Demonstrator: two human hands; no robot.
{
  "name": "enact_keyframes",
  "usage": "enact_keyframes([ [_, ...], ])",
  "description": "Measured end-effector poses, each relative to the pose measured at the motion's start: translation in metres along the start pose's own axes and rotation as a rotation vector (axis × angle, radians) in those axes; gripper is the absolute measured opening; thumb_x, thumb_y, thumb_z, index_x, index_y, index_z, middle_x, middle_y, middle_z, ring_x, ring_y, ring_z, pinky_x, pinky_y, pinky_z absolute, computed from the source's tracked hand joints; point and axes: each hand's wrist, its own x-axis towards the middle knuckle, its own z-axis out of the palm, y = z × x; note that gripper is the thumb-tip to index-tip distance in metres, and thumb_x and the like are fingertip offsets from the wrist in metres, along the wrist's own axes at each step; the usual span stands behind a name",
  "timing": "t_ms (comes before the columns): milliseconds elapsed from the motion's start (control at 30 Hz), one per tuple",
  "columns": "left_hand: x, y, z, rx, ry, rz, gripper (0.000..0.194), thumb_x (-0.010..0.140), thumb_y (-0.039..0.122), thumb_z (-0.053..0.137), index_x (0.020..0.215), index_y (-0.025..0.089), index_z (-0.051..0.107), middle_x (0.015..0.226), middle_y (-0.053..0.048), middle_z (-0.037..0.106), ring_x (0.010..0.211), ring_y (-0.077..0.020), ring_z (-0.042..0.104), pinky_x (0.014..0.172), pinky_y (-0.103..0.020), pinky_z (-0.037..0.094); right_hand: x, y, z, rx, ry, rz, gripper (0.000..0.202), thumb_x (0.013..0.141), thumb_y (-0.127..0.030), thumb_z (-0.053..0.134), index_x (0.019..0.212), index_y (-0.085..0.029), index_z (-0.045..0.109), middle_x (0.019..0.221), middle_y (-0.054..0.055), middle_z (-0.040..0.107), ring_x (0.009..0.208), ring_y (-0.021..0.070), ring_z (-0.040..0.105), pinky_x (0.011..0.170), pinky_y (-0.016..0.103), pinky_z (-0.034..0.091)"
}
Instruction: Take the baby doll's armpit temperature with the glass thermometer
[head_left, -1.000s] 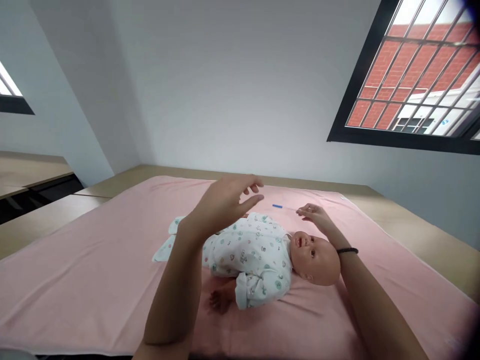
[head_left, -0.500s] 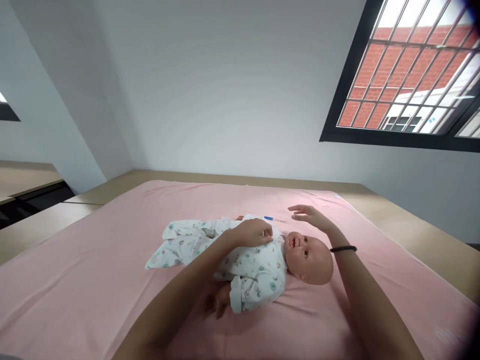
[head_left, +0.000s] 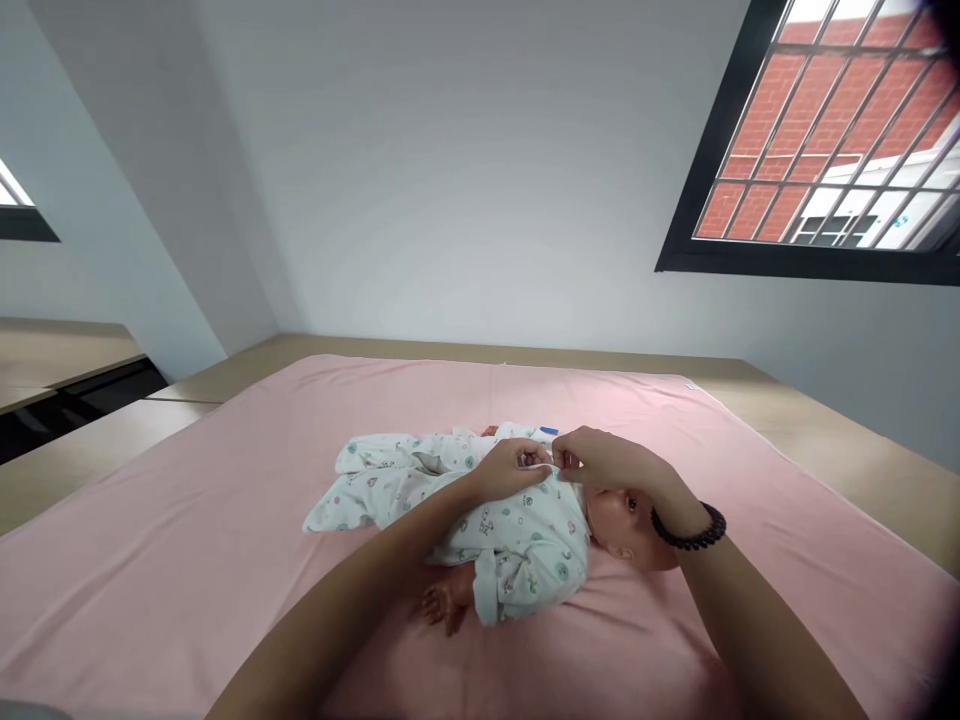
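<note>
A baby doll point(head_left: 626, 525) lies on its back with its head to the right, dressed in a white printed romper point(head_left: 517, 535). At the chest, near the collar, my left hand point(head_left: 510, 470) has its fingers closed on the romper's front edge. My right hand point(head_left: 615, 465), with a dark beaded bracelet point(head_left: 697, 535) at the wrist, pinches the same cloth close beside it and covers part of the doll's face. The fingertips of both hands almost meet, and whatever small fastening lies between them cannot be made out. One bare doll hand point(head_left: 446, 598) sticks out of the near sleeve.
Under the doll a pink sheet point(head_left: 225, 540) is spread over a wooden table point(head_left: 810, 430). Just behind the doll lies a blue-ended item point(head_left: 549, 430), its thin stem now hidden. A wall stands behind, with a barred window point(head_left: 817, 150) at upper right.
My right hand has come down and left from above the doll's head to the chest and closed on the romper beside my left hand. The view has shifted slightly.
</note>
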Motion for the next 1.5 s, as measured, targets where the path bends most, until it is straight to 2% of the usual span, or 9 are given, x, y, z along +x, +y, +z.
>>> enact_keyframes([
  [200,-0.005,0.004,0.002,0.100,0.059,0.127,0.009,0.083,0.025,0.067,0.082,0.016,0.068,0.080,-0.002,0.065,0.076,-0.0134,0.055,0.073,-0.027,0.044,-0.002,-0.002,0.003,-0.062,0.000,0.029,0.006,0.080,-0.015,0.059,0.081,-0.019,0.055,0.080,-0.001,0.064,0.070,0.0131,0.051,0.059,0.025,0.033],
  [400,-0.006,0.003,0.002,0.139,0.036,0.129,0.008,0.085,0.025,0.067,0.084,0.017,0.068,0.086,-0.004,0.070,0.080,-0.0152,0.058,0.076,-0.029,0.046,0.000,-0.019,0.012,-0.187,0.027,0.093,0.014,0.080,-0.016,0.058,0.069,-0.019,0.049,0.069,0.002,0.057,0.062,0.0144,0.048,0.057,0.027,0.026],
  [633,-0.006,0.001,0.002,0.138,0.057,0.170,0.006,0.081,0.022,0.067,0.084,0.017,0.070,0.084,-0.003,0.070,0.079,-0.0151,0.058,0.076,-0.029,0.047,0.005,-0.026,0.020,-0.255,0.072,0.177,0.011,0.084,-0.016,0.056,0.073,-0.018,0.058,0.071,0.006,0.060,0.063,0.0170,0.054,0.057,0.029,0.028],
  [767,-0.006,0.001,0.002,0.132,0.060,0.131,0.005,0.073,0.013,0.064,0.076,0.017,0.066,0.075,-0.001,0.065,0.072,-0.0140,0.055,0.071,-0.028,0.045,0.006,-0.028,0.031,-0.276,0.066,0.193,0.016,0.090,-0.018,0.056,0.075,-0.017,0.061,0.069,0.005,0.058,0.062,0.0152,0.052,0.058,0.028,0.031],
  [967,-0.006,0.001,0.000,0.075,0.074,0.053,0.012,0.073,0.014,0.055,0.075,0.015,0.067,0.071,-0.001,0.060,0.065,-0.0126,0.050,0.064,-0.027,0.040,0.005,-0.022,0.039,-0.286,0.030,0.171,0.017,0.097,-0.027,0.058,0.083,-0.017,0.062,0.070,0.000,0.055,0.061,0.0125,0.047,0.059,0.025,0.037],
  [1067,-0.006,0.007,-0.009,0.130,0.024,-0.006,0.013,0.075,0.016,0.056,0.077,0.015,0.068,0.069,-0.001,0.060,0.065,-0.0130,0.051,0.066,-0.027,0.041,0.003,-0.021,0.040,-0.287,0.029,0.141,0.013,0.091,-0.014,0.054,0.081,-0.017,0.061,0.069,0.000,0.054,0.059,0.0125,0.045,0.055,0.027,0.031],
  [1200,-0.007,0.018,-0.035,0.295,-0.092,-0.002,0.016,0.074,0.015,0.057,0.081,0.017,0.072,0.074,-0.001,0.066,0.071,-0.0144,0.054,0.074,-0.028,0.044,0.000,-0.026,0.037,-0.295,0.053,0.075,0.019,0.083,-0.003,0.047,0.081,-0.018,0.059,0.069,0.001,0.054,0.054,0.0123,0.041,0.052,0.030,0.024],
  [1333,-0.011,0.023,-0.061,0.314,-0.246,-0.091,0.017,0.077,0.018,0.058,0.087,0.017,0.072,0.075,0.000,0.063,0.070,-0.0136,0.054,0.068,-0.026,0.043,-0.005,-0.033,0.034,-0.299,0.072,0.038,0.020,0.084,-0.002,0.046,0.086,-0.020,0.056,0.071,0.001,0.056,0.054,0.0126,0.040,0.051,0.029,0.023],
  [1500,-0.013,0.025,-0.069,0.285,-0.328,-0.049,0.014,0.083,0.026,0.061,0.091,0.018,0.071,0.074,0.001,0.059,0.070,-0.0124,0.052,0.070,-0.026,0.043,-0.007,-0.041,0.036,-0.323,0.083,0.096,0.024,0.091,-0.001,0.040,0.098,-0.017,0.056,0.078,0.005,0.061,0.057,0.0152,0.048,0.052,0.031,0.023],
])
